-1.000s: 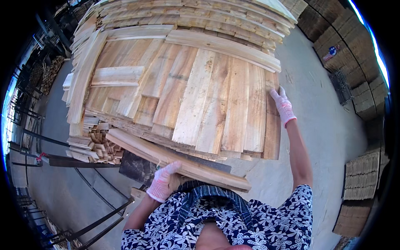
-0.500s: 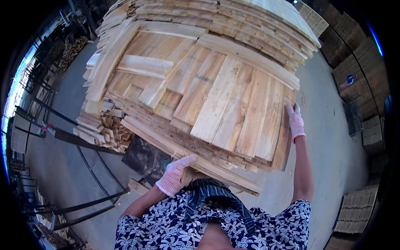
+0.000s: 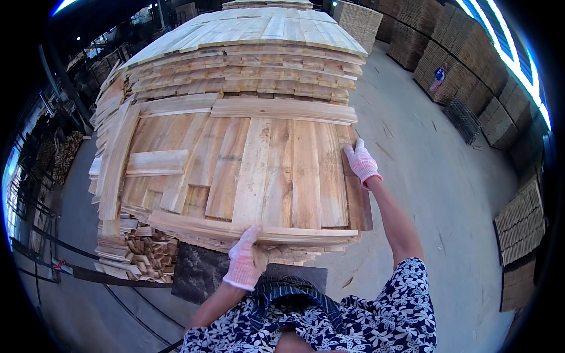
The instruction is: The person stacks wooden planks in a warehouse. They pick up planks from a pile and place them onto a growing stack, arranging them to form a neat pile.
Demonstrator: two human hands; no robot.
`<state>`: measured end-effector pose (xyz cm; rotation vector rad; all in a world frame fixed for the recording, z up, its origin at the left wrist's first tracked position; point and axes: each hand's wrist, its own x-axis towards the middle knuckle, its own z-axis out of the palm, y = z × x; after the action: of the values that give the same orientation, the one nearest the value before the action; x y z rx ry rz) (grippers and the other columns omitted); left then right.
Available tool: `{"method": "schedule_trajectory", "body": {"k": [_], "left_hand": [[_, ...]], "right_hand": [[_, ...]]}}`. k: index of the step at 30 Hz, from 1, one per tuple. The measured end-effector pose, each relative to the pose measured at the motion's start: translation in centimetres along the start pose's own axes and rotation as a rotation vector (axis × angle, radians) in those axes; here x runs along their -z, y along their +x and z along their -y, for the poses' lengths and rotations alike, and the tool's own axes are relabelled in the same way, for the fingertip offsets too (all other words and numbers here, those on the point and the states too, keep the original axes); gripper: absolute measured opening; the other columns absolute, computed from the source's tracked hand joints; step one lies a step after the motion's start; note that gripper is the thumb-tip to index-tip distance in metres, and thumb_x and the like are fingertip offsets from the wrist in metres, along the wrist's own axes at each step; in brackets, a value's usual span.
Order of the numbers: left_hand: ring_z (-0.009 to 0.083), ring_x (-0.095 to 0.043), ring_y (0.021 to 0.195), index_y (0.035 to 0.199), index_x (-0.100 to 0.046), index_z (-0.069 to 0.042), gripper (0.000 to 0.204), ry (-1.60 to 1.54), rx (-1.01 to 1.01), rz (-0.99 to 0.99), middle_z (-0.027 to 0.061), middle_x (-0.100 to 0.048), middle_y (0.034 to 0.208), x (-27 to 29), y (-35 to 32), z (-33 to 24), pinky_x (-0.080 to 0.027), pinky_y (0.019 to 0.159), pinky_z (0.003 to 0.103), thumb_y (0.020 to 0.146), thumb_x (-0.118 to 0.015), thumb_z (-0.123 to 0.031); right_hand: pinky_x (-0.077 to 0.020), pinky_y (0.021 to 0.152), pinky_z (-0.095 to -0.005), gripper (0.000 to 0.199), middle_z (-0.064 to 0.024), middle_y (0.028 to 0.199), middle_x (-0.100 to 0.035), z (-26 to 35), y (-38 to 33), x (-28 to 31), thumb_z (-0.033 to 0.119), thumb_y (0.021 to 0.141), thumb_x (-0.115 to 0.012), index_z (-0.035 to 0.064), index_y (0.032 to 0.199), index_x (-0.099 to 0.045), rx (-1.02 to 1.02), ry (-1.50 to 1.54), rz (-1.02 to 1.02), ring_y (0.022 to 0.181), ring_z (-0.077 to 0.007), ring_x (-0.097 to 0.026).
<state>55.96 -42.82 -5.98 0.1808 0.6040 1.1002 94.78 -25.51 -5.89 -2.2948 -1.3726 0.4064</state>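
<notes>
My left hand [image 3: 244, 259], in a pale pink knit work glove, is closed around a long narrow wooden plank [image 3: 306, 233]. This plank lies crosswise along the near edge of the board stack [image 3: 268, 170]. At the stack's right side my right hand [image 3: 363, 163], gloved the same way, rests against the outer edge of the rightmost, darker board [image 3: 356, 203]. Its fingers are stretched out and apart. Side-by-side boards form the stack's top layer. Another crosswise plank [image 3: 282, 110] borders the far edge, and a lengthwise plank [image 3: 115, 162] borders the left.
A taller board stack [image 3: 247, 59] stands behind. Short wood pieces [image 3: 144, 253] are piled at the near left, beside a dark flat surface [image 3: 203, 273]. Metal rails [image 3: 141, 309] run along the lower left. Bundled wood stacks [image 3: 521, 220] line the right, across grey floor [image 3: 424, 176].
The near plank, in my left hand, has moved from sloping outside the stack to lying along its near edge. My right hand stays at the right side. The view has tilted up.
</notes>
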Motion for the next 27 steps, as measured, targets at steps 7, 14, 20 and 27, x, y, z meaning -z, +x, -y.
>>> {"method": "schedule_trajectory", "body": {"k": [7,14,20,27], "left_hand": [[0.0442,-0.056,0.124,0.135,-0.048,-0.001,0.048,-0.027,0.054,0.086,0.0237,-0.055,0.132,0.4,-1.2,-0.4,-0.045,0.101,0.074,0.093,-0.069,-0.014],[0.0349,-0.061,0.122,0.127,-0.060,0.004,0.039,0.043,-0.037,0.309,0.0200,-0.065,0.125,-2.6,-1.7,-0.7,-0.054,0.098,0.056,0.098,-0.061,-0.021],[0.0251,-0.070,0.087,0.127,-0.063,-0.002,0.052,0.606,0.075,0.463,0.0151,-0.069,0.114,-6.6,1.7,-3.8,-0.060,0.078,0.039,0.096,-0.065,-0.044],[0.0304,-0.065,0.112,0.140,-0.057,-0.018,0.066,1.962,-0.636,0.539,0.0177,-0.065,0.120,-7.7,4.9,-5.3,-0.050,0.100,0.044,0.089,-0.067,-0.059]], "right_hand": [[-0.0451,0.105,-0.0517,0.059,-0.0235,0.141,-0.052,3.3,-3.8,1.4,0.041,0.098,-0.055,0.0095,0.145,-0.040,0.323,-0.315,-0.135,0.129,-0.0416,-0.053],[-0.0452,0.107,-0.0445,0.084,-0.0224,0.139,-0.050,12.3,-21.4,8.1,0.033,0.082,-0.078,0.0124,0.154,-0.039,0.741,0.125,0.953,0.129,-0.0369,-0.054],[-0.0469,0.104,-0.0465,0.088,-0.0213,0.137,-0.049,10.7,-19.8,8.6,0.023,0.073,-0.083,0.0123,0.151,-0.044,0.913,-0.139,0.508,0.122,-0.0404,-0.055],[-0.0406,0.106,-0.0511,0.080,-0.0221,0.135,-0.050,5.3,-14.4,2.9,0.033,0.077,-0.080,0.0187,0.149,-0.048,0.921,-0.417,0.224,0.121,-0.0420,-0.051]]}}
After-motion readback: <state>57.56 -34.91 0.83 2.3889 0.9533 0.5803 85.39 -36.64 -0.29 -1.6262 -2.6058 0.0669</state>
